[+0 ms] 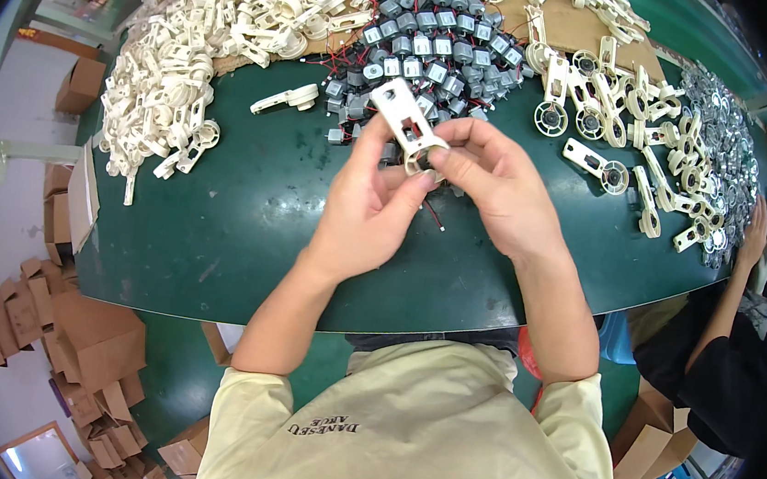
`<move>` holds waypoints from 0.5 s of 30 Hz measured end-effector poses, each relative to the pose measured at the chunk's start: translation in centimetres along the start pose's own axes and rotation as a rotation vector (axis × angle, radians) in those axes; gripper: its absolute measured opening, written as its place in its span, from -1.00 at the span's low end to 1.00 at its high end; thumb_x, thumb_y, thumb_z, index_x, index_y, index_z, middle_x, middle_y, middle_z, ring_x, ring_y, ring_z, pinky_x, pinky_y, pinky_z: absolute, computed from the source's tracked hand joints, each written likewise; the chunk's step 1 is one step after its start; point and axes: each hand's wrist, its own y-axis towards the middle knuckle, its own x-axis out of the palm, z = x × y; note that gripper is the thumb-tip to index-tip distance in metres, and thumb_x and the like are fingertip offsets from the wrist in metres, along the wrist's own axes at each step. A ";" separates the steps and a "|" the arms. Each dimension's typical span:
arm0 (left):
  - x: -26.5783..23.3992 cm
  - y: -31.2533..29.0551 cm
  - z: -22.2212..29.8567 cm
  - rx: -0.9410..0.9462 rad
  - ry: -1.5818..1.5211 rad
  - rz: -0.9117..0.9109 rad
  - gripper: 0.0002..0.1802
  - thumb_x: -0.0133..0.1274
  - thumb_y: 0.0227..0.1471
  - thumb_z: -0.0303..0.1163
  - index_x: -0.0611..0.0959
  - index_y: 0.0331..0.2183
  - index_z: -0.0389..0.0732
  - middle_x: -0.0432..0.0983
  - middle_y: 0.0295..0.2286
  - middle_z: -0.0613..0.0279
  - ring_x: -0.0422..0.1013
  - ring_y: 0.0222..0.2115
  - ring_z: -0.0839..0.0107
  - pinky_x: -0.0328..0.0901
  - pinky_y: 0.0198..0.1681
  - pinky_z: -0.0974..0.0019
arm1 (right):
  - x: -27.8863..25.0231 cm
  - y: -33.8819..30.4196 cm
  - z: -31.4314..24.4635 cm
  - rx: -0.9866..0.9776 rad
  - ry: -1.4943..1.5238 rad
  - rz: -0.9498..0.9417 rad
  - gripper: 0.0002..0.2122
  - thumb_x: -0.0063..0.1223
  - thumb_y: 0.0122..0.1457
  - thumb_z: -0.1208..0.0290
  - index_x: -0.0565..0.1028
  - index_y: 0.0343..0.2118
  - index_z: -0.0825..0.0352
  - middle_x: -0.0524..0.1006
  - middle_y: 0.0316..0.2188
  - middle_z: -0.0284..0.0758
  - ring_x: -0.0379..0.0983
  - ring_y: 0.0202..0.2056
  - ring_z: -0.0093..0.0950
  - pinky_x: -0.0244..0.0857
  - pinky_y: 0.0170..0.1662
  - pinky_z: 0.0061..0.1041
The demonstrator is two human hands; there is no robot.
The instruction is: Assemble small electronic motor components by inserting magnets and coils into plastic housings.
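Note:
Both hands hold one cream-white plastic housing (pixel 398 112), a long piece with a rectangular cutout and a round end, tilted above the green table (pixel 253 255). My left hand (pixel 364 205) is closed on its left side and under the round end. With thumb and fingers, my right hand (pixel 499 186) pinches the round end, where something dark shows inside. A short red wire (pixel 434 215) with a white plug hangs below the fingers. Just beyond the hands lies a heap of small grey motors (pixel 439 46) with red and black wires.
Loose white housings (pixel 167 89) are piled on the left and far side; a single housing (pixel 288 99) lies apart. Housings with black round centres (pixel 601 168) lie at right, beside many shiny grey parts (pixel 715 151). A co-worker's hand (pixel 753 236) is at the right edge. Cardboard boxes (pixel 97 337) stand left.

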 end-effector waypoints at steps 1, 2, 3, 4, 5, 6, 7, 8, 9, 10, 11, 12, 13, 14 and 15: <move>-0.6 0.2 0.4 -0.022 0.050 0.007 -0.41 -0.08 0.17 -0.63 0.16 0.20 -0.37 0.18 0.15 -0.01 0.41 -0.02 0.25 0.39 -0.02 0.27 | -0.4 0.1 -0.3 -0.063 -0.069 0.055 -0.78 0.10 0.21 0.43 0.45 -0.14 0.41 0.55 -0.32 -0.35 0.45 -0.32 -0.63 0.31 -0.24 -0.63; -1.5 0.4 0.8 -0.043 0.099 0.015 -0.42 -0.07 0.16 -0.63 0.17 0.19 -0.39 0.19 0.14 -0.01 0.44 -0.06 0.26 0.40 -0.05 0.28 | -1.4 0.3 -0.7 -0.103 -0.170 0.120 -0.78 0.12 0.21 0.39 0.47 -0.16 0.40 0.56 -0.33 -0.36 0.44 -0.32 -0.64 0.32 -0.20 -0.62; -2.8 0.9 1.0 -0.020 0.178 0.112 -0.47 -0.03 0.14 -0.60 0.26 0.14 -0.34 0.54 -0.20 0.09 0.52 -0.24 0.44 0.40 -0.13 0.41 | -2.4 0.4 -1.4 -0.174 -0.307 0.253 -0.77 0.12 0.21 0.37 0.47 -0.16 0.40 0.56 -0.34 -0.35 0.44 -0.32 -0.63 0.32 -0.18 -0.61; -4.5 1.6 0.7 0.058 0.327 0.251 -0.58 -0.03 0.16 -0.56 0.37 0.06 -0.33 0.60 -0.40 0.16 0.53 -0.31 0.47 0.41 -0.22 0.44 | -3.5 0.7 -2.0 -0.246 -0.440 0.379 -0.76 0.12 0.21 0.35 0.47 -0.15 0.41 0.57 -0.35 -0.35 0.44 -0.32 -0.61 0.32 -0.16 -0.60; -6.3 2.3 0.6 0.058 0.489 0.367 -0.70 -0.03 0.16 -0.54 0.48 -0.04 -0.33 0.56 -0.37 0.18 0.52 -0.37 0.48 0.40 -0.30 0.45 | -4.9 0.8 -2.8 -0.279 -0.562 0.537 -0.74 0.12 0.21 0.34 0.48 -0.15 0.42 0.56 -0.35 -0.33 0.45 -0.33 -0.60 0.32 -0.16 -0.60; -8.0 2.7 0.5 0.161 0.723 0.488 -0.77 -0.01 0.15 -0.52 0.56 -0.13 -0.30 0.50 -0.38 0.21 0.48 -0.46 0.51 0.36 -0.39 0.46 | -6.1 0.9 -3.4 -0.312 -0.678 0.682 -0.72 0.11 0.21 0.33 0.48 -0.14 0.43 0.56 -0.35 -0.30 0.45 -0.33 -0.58 0.32 -0.15 -0.59; -9.7 3.0 0.2 0.168 0.913 0.520 -0.79 0.01 0.14 -0.50 0.59 -0.16 -0.25 0.45 -0.35 0.21 0.43 -0.51 0.52 0.31 -0.44 0.44 | -7.8 1.0 -3.5 -0.471 -0.945 0.823 -0.71 0.12 0.20 0.33 0.48 -0.12 0.43 0.56 -0.35 -0.28 0.45 -0.33 -0.56 0.32 -0.16 -0.57; -10.9 3.2 -0.2 0.122 0.997 0.530 -0.75 0.03 0.14 -0.44 0.59 -0.12 -0.23 0.48 -0.41 0.20 0.41 -0.52 0.50 0.31 -0.43 0.39 | -9.1 1.1 -3.3 -0.636 -1.211 0.959 -0.70 0.13 0.19 0.33 0.48 -0.11 0.43 0.56 -0.35 -0.25 0.45 -0.33 -0.55 0.33 -0.17 -0.56; -11.0 3.5 -0.1 0.008 0.973 0.524 -0.72 0.05 0.13 -0.40 0.58 -0.09 -0.23 0.49 -0.44 0.17 0.42 -0.52 0.44 0.32 -0.41 0.35 | -8.5 1.1 -3.6 -0.761 -1.388 1.069 -0.72 0.14 0.17 0.36 0.50 -0.12 0.42 0.57 -0.33 -0.21 0.48 -0.33 -0.46 0.35 -0.20 -0.53; -11.0 3.8 -0.1 -0.106 0.947 0.516 -0.68 0.06 0.12 -0.36 0.57 -0.07 -0.23 0.50 -0.48 0.15 0.43 -0.51 0.38 0.33 -0.39 0.31 | -7.7 1.0 -3.5 -0.769 -1.387 1.059 -0.72 0.14 0.17 0.36 0.50 -0.12 0.42 0.57 -0.33 -0.21 0.48 -0.33 -0.46 0.35 -0.20 -0.53; -11.0 4.2 -0.6 -0.096 0.997 0.490 -0.64 0.08 0.11 -0.31 0.56 -0.05 -0.23 0.51 -0.50 0.13 0.44 -0.50 0.30 0.34 -0.36 0.27 | -6.4 0.9 -3.2 -0.642 -1.134 0.893 -0.75 0.13 0.17 0.38 0.51 -0.14 0.40 0.58 -0.33 -0.22 0.50 -0.32 -0.43 0.35 -0.20 -0.52; -11.4 3.9 -0.7 -0.092 1.060 0.478 -0.59 0.09 0.10 -0.26 0.55 -0.03 -0.23 0.52 -0.53 0.10 0.45 -0.49 0.23 0.35 -0.34 0.23 | -4.7 1.0 -2.7 -0.512 -0.872 0.708 -0.78 0.12 0.18 0.40 0.52 -0.16 0.39 0.58 -0.32 -0.22 0.52 -0.31 -0.39 0.36 -0.21 -0.51; -11.4 4.1 -0.9 -0.101 1.156 0.425 -0.55 0.08 0.10 -0.17 0.55 -0.01 -0.18 0.53 -0.46 0.03 0.47 -0.42 0.12 0.35 -0.28 0.16 | -3.4 0.7 -2.3 -0.441 -0.886 0.542 -0.84 0.10 0.18 0.44 0.55 -0.22 0.36 0.59 -0.31 -0.25 0.54 -0.29 -0.39 0.37 -0.20 -0.50; -11.7 3.9 -1.6 -0.089 1.214 0.384 -0.58 0.07 0.10 -0.11 0.58 -0.08 -0.15 0.52 -0.38 0.01 0.48 -0.34 0.09 0.35 -0.24 0.11 | -2.3 0.5 -1.9 -0.488 -0.973 0.358 -0.87 0.10 0.16 0.48 0.56 -0.24 0.36 0.59 -0.32 -0.24 0.55 -0.28 -0.40 0.38 -0.18 -0.49; -11.3 3.9 -1.2 -0.111 1.223 0.390 -0.61 0.06 0.10 -0.09 0.59 -0.15 -0.16 0.51 -0.35 0.00 0.47 -0.32 0.07 0.35 -0.23 0.11 | -1.8 0.6 -1.1 -0.571 -1.050 0.191 -0.86 0.11 0.13 0.51 0.56 -0.24 0.35 0.57 -0.34 -0.20 0.54 -0.31 -0.28 0.39 -0.19 -0.46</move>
